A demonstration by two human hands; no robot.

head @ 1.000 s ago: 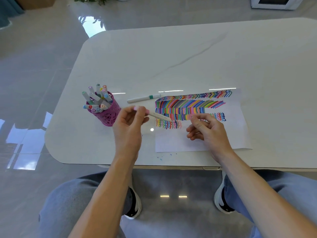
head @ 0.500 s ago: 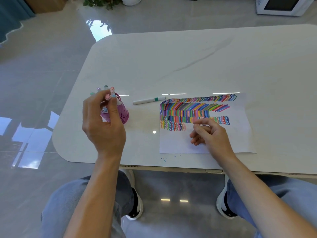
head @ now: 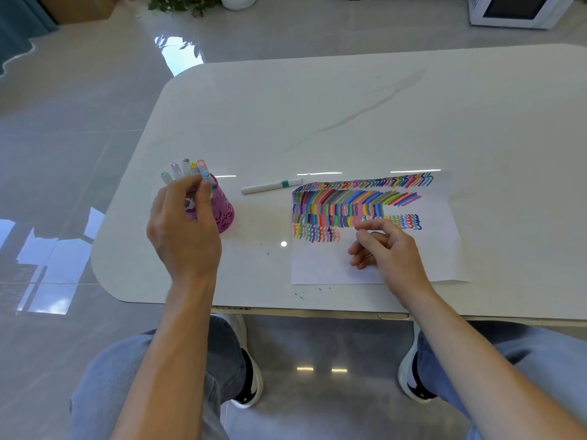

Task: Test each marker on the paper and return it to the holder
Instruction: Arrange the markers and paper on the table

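Two hands beside the pink holder (head: 224, 211)

We see the left hand (head: 184, 230) in front of the holder, its fingers curled in among the capped markers (head: 185, 166) standing in it (whether they actually pinch one, we cannot tell). One more marker (head: 271, 186) lies flat on the table (head: 349, 106) just right of the holder. Farther right of the holder lies the paper (head: 438, 249), striped with colour. On it rests the right hand (head: 387, 249), fingers loosely curled, holding nothing.

Seemingly a home room: glossy tiled floor (head: 79, 122), potted plant (head: 181, 3), marble-look table (head: 349, 106).
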